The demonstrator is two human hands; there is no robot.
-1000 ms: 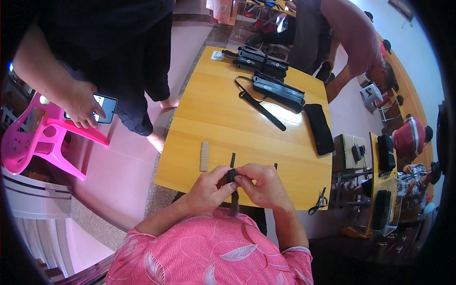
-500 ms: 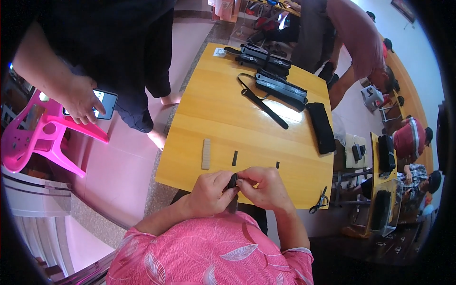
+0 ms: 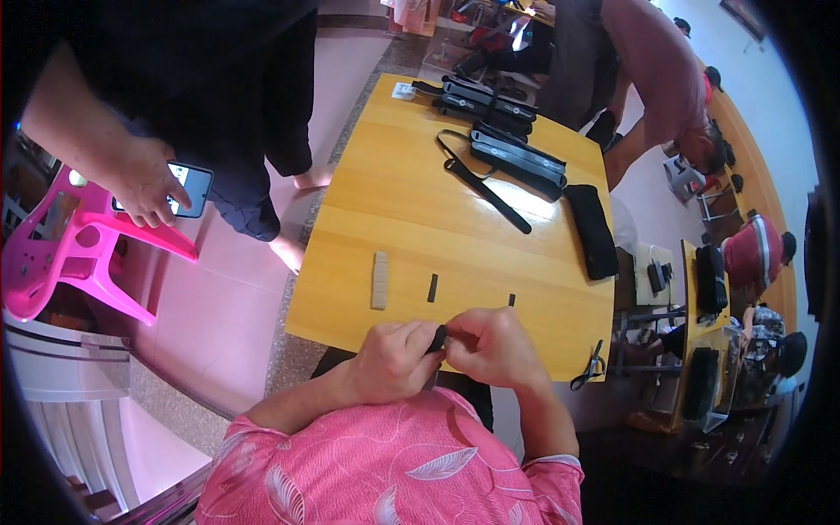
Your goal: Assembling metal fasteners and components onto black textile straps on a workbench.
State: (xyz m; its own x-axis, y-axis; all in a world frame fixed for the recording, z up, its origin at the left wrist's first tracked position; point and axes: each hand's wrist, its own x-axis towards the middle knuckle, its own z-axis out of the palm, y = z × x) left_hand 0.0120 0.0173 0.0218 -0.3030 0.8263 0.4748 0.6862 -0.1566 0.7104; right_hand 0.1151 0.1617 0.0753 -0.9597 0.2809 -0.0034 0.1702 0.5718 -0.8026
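At the near edge of a yellow wooden table (image 3: 411, 210), the left hand (image 3: 398, 359) and the right hand (image 3: 490, 346) meet, both pinching a small black piece (image 3: 437, 338) between the fingers. Just beyond them lie a short black strip (image 3: 432, 288), a tiny black bit (image 3: 512, 299) and a pale grey bar (image 3: 380, 280). Scissors (image 3: 588, 367) rest at the table's right corner. Farther off lie black straps (image 3: 486, 188) and a black pouch (image 3: 591, 229). A standing person holds a phone (image 3: 188, 189) by a pink chair (image 3: 61, 254).
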